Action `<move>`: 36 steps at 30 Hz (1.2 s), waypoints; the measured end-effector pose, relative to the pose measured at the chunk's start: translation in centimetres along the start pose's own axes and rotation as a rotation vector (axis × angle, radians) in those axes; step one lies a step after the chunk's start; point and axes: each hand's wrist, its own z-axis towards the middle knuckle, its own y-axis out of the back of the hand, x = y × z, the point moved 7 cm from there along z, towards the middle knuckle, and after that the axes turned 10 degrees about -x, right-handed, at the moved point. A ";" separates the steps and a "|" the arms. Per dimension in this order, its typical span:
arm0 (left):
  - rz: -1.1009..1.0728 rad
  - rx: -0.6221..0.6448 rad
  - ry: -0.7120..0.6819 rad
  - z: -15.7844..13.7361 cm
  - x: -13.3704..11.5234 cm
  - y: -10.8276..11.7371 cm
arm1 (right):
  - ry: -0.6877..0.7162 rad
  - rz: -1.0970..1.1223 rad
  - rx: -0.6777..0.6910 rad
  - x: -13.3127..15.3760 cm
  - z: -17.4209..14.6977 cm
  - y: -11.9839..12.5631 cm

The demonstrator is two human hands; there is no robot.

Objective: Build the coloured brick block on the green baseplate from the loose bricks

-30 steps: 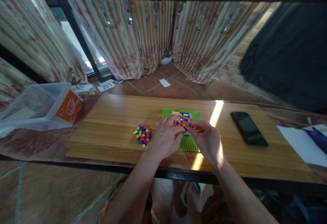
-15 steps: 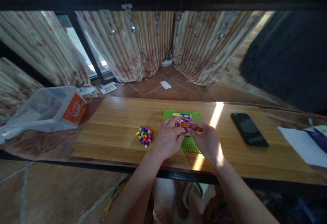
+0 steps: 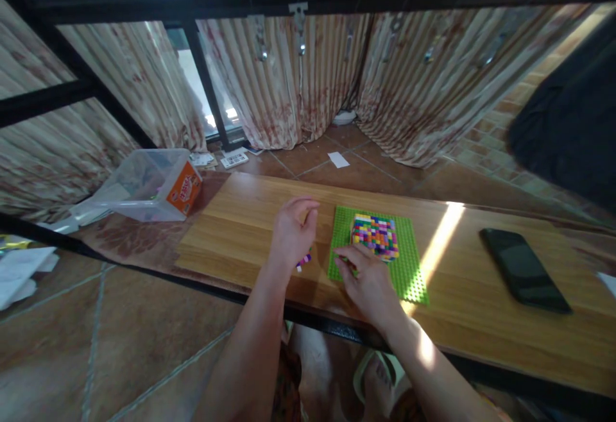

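Note:
My left hand (image 3: 294, 233) hovers over a pile of small loose toy bricks (image 3: 305, 260), with fingers curved and the thumb apart; nothing shows in it. Most of the pile is hidden beneath that hand, leaving a few purple and white pieces in sight. A green studded baseplate (image 3: 409, 274) lies on the wooden board, bearing a multicoloured brick block (image 3: 378, 235). At the block's near left corner is my right hand (image 3: 368, 281), over the plate's left side. Its fingers are half bent, with a gap to the thumb, and I see no brick between them.
A black phone (image 3: 524, 268) rests on the wooden board (image 3: 235, 229) to the right. To the left stands a clear plastic box (image 3: 144, 185) with an orange label. A dark metal bar (image 3: 337, 327) runs along the near edge. Curtains hang beyond.
Both hands have come off the brick block and apart. My left hand went left to the loose bricks, my right hand drew back leftward, uncovering the block. The view has turned left.

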 end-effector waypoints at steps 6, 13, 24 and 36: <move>0.004 -0.047 0.014 0.3 0.8 0.7 | 0.030 -0.015 0.157 0.9 -0.1 -4.4; 0.007 -0.022 0.065 0.3 1.1 0.9 | 0.030 -0.060 0.233 1.2 -0.1 -6.4; 0.028 0.002 0.101 0.0 1.5 0.8 | -0.022 -0.081 0.276 0.4 -0.5 -5.9; 0.064 0.076 0.092 -0.3 1.3 -0.1 | 0.028 -0.152 0.265 0.5 -0.3 -6.1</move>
